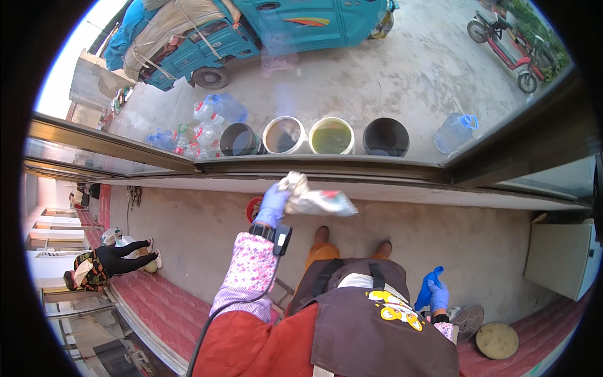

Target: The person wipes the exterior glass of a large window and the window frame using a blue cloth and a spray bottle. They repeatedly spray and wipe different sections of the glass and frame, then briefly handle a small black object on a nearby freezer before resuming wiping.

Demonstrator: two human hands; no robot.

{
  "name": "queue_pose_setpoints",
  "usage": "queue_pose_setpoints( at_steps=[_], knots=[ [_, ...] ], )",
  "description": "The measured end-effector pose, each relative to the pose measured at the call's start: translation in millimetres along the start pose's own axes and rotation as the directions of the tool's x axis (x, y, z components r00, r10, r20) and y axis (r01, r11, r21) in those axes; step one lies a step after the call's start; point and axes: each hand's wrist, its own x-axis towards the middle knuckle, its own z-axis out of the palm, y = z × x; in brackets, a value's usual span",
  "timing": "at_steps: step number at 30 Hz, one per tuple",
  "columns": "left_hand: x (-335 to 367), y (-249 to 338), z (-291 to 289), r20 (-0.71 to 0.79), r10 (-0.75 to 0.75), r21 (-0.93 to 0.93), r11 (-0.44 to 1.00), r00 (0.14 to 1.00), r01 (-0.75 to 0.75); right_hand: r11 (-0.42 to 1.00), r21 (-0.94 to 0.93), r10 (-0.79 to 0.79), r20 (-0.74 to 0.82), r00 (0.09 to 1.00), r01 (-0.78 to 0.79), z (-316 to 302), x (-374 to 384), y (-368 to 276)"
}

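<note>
My left hand [273, 204], in a purple glove, is raised in front of the windowsill [389, 187]. Its fingers are closed around one end of a crumpled whitish rag [320, 202], which trails to the right with coloured patches, smeared by motion. Behind that hand, a red bucket [251, 210] shows only in part. Low by my right side is my right hand [438, 295], also gloved in purple, its fingers closed on a limp blue cloth [427, 286]. Over the sill stands a framed window, its glass pane [414, 81] looking out on a yard.
Outside stand several buckets [284, 135], plastic bottles [204, 133], a blue cargo tricycle [301, 25] and a red scooter [505, 50]. A white cabinet [559, 261] is at right. Near my right hand sits a round stool [497, 341]. Another person [113, 264] bends over at far left.
</note>
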Motion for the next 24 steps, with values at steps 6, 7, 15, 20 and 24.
queue_pose_setpoints(
  at_steps=[6, 7, 15, 20, 24],
  knots=[
    [-21.4, 65.0, -166.1, -0.672, 0.513, 0.404, 0.859, 0.535, -0.316, 0.998, -0.057, -0.011, -0.010, 1.000, 0.011, 80.7, -41.5, -33.2],
    [-15.9, 78.6, -183.1, -0.670, 0.624, 0.521, 0.781, 0.401, -0.344, 0.993, -0.118, 0.002, 0.008, 1.000, -0.001, 98.7, -50.9, -40.0],
    [46.3, 65.0, -259.4, -0.134, 0.673, 0.989, 0.042, 0.727, 0.144, 0.944, -0.302, -0.112, 0.090, 0.990, 0.134, 198.6, -107.2, -79.6],
    [73.4, 41.1, -256.4, -0.190, 0.735, 0.941, -0.054, 0.652, 0.334, 0.945, -0.324, -0.064, -0.029, 0.998, 0.051, 195.1, -125.9, -70.2],
    [75.2, 46.1, -245.1, -0.169, 0.757, 0.957, -0.027, 0.631, 0.289, 0.936, -0.351, -0.065, -0.057, 0.996, 0.040, 187.3, -134.1, -60.8]
  ],
)
